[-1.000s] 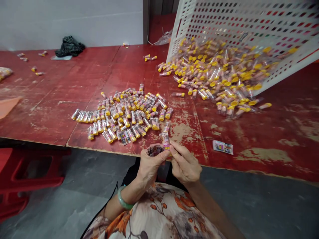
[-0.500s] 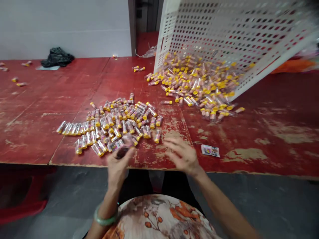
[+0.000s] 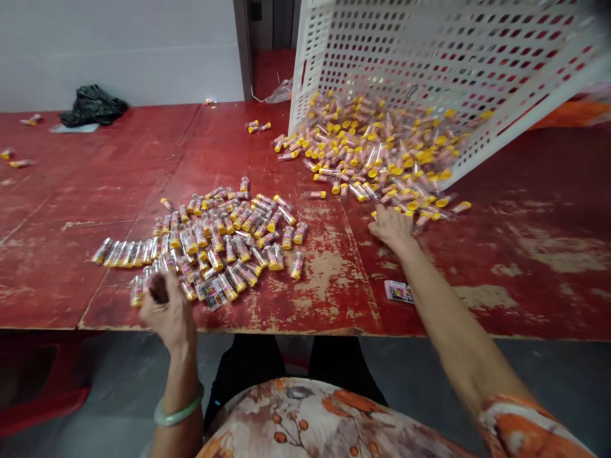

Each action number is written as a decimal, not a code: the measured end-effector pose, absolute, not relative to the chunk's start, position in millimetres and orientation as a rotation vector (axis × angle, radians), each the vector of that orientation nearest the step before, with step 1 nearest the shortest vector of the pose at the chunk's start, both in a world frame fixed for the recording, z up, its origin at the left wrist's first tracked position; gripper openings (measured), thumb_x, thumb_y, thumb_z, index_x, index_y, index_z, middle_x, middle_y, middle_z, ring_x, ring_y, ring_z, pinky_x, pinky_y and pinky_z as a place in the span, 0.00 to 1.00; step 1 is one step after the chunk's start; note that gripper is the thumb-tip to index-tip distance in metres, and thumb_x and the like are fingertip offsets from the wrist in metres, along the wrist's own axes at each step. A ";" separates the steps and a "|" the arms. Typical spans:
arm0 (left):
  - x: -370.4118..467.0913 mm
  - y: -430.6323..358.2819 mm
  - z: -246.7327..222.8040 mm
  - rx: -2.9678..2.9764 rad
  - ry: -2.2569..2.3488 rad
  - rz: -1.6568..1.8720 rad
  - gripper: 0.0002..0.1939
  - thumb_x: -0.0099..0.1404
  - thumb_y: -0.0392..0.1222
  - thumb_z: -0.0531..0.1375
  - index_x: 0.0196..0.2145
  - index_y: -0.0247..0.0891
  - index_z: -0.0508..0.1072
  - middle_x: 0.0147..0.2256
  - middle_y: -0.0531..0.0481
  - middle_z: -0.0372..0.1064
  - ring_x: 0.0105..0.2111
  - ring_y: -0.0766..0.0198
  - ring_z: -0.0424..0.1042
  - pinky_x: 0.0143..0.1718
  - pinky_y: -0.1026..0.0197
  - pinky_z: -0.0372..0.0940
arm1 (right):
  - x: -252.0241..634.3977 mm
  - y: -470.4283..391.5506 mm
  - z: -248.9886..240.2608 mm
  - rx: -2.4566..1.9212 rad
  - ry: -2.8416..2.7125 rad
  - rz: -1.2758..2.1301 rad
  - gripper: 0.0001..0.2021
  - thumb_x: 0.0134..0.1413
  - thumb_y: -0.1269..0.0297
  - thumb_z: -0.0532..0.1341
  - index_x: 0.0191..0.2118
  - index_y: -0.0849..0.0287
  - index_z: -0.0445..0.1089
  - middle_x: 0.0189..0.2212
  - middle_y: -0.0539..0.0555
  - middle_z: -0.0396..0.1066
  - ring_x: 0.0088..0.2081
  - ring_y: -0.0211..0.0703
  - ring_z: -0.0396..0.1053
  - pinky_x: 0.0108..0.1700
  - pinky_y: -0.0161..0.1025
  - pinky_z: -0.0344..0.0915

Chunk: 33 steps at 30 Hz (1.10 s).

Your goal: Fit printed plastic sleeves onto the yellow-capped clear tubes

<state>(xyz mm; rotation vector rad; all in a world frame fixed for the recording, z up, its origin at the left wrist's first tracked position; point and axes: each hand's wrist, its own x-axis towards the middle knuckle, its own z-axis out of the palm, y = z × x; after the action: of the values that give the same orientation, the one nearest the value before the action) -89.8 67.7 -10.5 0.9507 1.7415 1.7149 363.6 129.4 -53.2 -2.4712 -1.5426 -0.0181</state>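
My right hand reaches to the front of the loose pile of small clear tubes with yellow caps. Its fingers are bent closed over tubes there and partly hide them. My left hand, with a green bangle on the wrist, is raised at the near left of the table. Its fingers are curled round something dark, too blurred to make out. Just beyond it lies a group of tubes with printed labels, several lined up in a row at the left. A small stack of printed labels lies beside my right forearm.
A white perforated basket is tipped on its side, with tubes spilling from its mouth onto the red table. A black plastic bag lies by the wall. Stray tubes are at far left. A red stool stands below.
My right hand has moved away and to the right, from the table's near middle to the tube pile. My left hand has moved left, off the front of the labelled tubes.
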 end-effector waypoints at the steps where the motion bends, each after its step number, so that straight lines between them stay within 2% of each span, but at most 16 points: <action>1: -73.5 61.9 -6.4 0.797 1.513 1.654 0.10 0.54 0.43 0.63 0.33 0.36 0.70 0.26 0.54 0.67 0.24 0.70 0.64 0.22 0.68 0.56 | 355.6 124.2 -48.6 -2.427 -1.538 0.032 0.21 0.45 0.66 0.58 0.47 0.67 0.68 0.40 0.67 0.70 0.41 0.56 0.67 0.41 0.47 0.60; 4: -26.5 45.4 -1.0 0.536 0.953 1.135 0.12 0.49 0.38 0.66 0.33 0.33 0.72 0.29 0.47 0.72 0.27 0.65 0.71 0.27 0.65 0.64 | 315.8 94.5 -31.4 -1.986 -1.307 0.477 0.22 0.41 0.62 0.59 0.46 0.63 0.68 0.31 0.57 0.69 0.27 0.43 0.64 0.29 0.38 0.59; 6: -3.8 37.0 -2.8 0.518 0.842 1.029 0.16 0.51 0.41 0.67 0.36 0.30 0.74 0.30 0.43 0.74 0.29 0.61 0.74 0.31 0.61 0.68 | 279.1 63.7 -21.9 -1.614 -1.152 0.819 0.22 0.43 0.57 0.57 0.47 0.59 0.64 0.31 0.54 0.68 0.20 0.36 0.57 0.20 0.34 0.52; 8: 9.7 31.0 -6.2 0.512 0.832 1.006 0.18 0.50 0.43 0.68 0.37 0.30 0.75 0.31 0.42 0.75 0.30 0.58 0.75 0.33 0.59 0.69 | 240.8 31.1 -17.0 -1.312 -1.081 1.088 0.18 0.43 0.57 0.57 0.42 0.57 0.63 0.33 0.54 0.69 0.18 0.33 0.55 0.17 0.32 0.49; 11: 18.5 25.7 -10.5 0.458 0.909 1.044 0.17 0.46 0.41 0.71 0.33 0.31 0.75 0.28 0.45 0.75 0.27 0.60 0.75 0.32 0.59 0.69 | 191.6 -3.8 -19.1 -0.984 -0.924 1.341 0.14 0.42 0.60 0.58 0.38 0.58 0.65 0.28 0.52 0.67 0.20 0.34 0.58 0.18 0.32 0.53; 15: 23.7 22.9 -14.8 0.428 0.976 1.131 0.17 0.41 0.36 0.73 0.30 0.32 0.75 0.27 0.50 0.74 0.26 0.67 0.72 0.33 0.63 0.67 | 154.1 -17.7 -28.7 -1.189 -0.990 1.198 0.08 0.49 0.57 0.60 0.31 0.57 0.69 0.20 0.48 0.62 0.19 0.35 0.57 0.20 0.34 0.54; 18: 26.1 20.8 -16.8 0.440 0.988 1.143 0.17 0.38 0.36 0.73 0.29 0.33 0.76 0.27 0.51 0.74 0.26 0.67 0.71 0.33 0.64 0.66 | 146.9 -19.3 -30.5 -1.371 -1.096 1.053 0.06 0.47 0.58 0.64 0.27 0.53 0.70 0.20 0.47 0.64 0.22 0.38 0.60 0.24 0.36 0.58; 21: 26.2 18.4 -16.8 0.468 0.969 1.114 0.19 0.38 0.36 0.73 0.30 0.33 0.76 0.28 0.50 0.75 0.27 0.65 0.72 0.34 0.62 0.67 | 150.7 -18.7 -27.3 -1.385 -1.139 1.055 0.07 0.45 0.57 0.65 0.24 0.52 0.71 0.21 0.49 0.66 0.24 0.42 0.63 0.25 0.39 0.60; 25: 22.4 17.2 -16.2 0.446 0.897 1.048 0.22 0.38 0.36 0.73 0.34 0.33 0.76 0.32 0.48 0.76 0.30 0.64 0.73 0.37 0.61 0.68 | 160.7 -10.5 -22.0 -1.381 -1.098 1.260 0.07 0.43 0.57 0.65 0.22 0.52 0.71 0.15 0.48 0.61 0.17 0.38 0.55 0.19 0.37 0.52; 27: 19.4 17.2 -15.9 0.424 0.900 0.998 0.23 0.40 0.36 0.73 0.36 0.33 0.75 0.33 0.48 0.76 0.29 0.64 0.73 0.33 0.61 0.69 | 164.8 -4.8 -19.8 -1.362 -1.076 1.337 0.07 0.41 0.58 0.65 0.20 0.53 0.70 0.14 0.47 0.59 0.16 0.36 0.52 0.18 0.36 0.50; 30: 15.6 16.5 -13.8 0.428 0.956 0.926 0.23 0.42 0.38 0.72 0.38 0.33 0.74 0.31 0.47 0.75 0.25 0.63 0.73 0.25 0.63 0.68 | 169.1 0.5 -17.6 -1.358 -1.165 1.317 0.09 0.39 0.58 0.65 0.19 0.56 0.69 0.16 0.48 0.62 0.20 0.37 0.58 0.22 0.36 0.54; 33: 14.1 16.7 -9.8 0.424 0.979 0.954 0.24 0.40 0.38 0.72 0.37 0.31 0.74 0.31 0.44 0.75 0.24 0.61 0.73 0.24 0.62 0.69 | 174.1 -0.9 -17.7 -1.422 -1.239 1.229 0.09 0.41 0.58 0.66 0.23 0.58 0.71 0.19 0.48 0.66 0.23 0.36 0.61 0.24 0.34 0.57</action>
<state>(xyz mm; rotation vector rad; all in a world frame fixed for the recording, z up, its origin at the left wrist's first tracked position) 14.1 16.7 -9.8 0.4241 0.9790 0.9537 174.1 -0.9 -17.7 -1.4217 -1.2392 1.2288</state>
